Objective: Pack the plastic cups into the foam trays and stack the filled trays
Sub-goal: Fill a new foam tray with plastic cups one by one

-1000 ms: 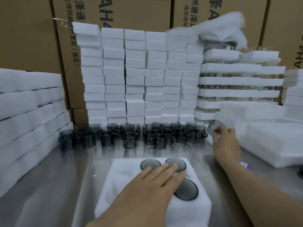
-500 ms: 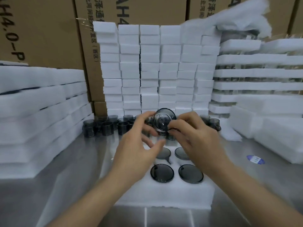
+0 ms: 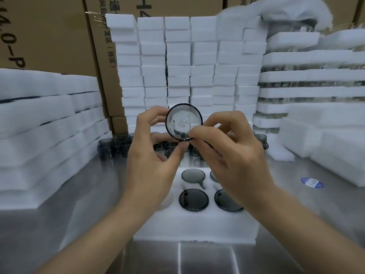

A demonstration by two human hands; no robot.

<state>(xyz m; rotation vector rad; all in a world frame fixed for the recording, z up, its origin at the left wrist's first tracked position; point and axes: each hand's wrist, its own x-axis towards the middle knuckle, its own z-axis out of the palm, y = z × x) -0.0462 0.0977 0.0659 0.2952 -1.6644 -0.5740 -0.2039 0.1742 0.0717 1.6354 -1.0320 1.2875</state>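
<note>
Head view: both hands, left point(image 3: 156, 155) and right point(image 3: 233, 155), now pinch one smoky round plastic cup point(image 3: 184, 122) raised above the white foam tray point(image 3: 197, 224) on the steel counter point(image 3: 79, 194); a second ago the right hand fetched it alone; inspection probably precedes seating it beside four packed cups.
</note>
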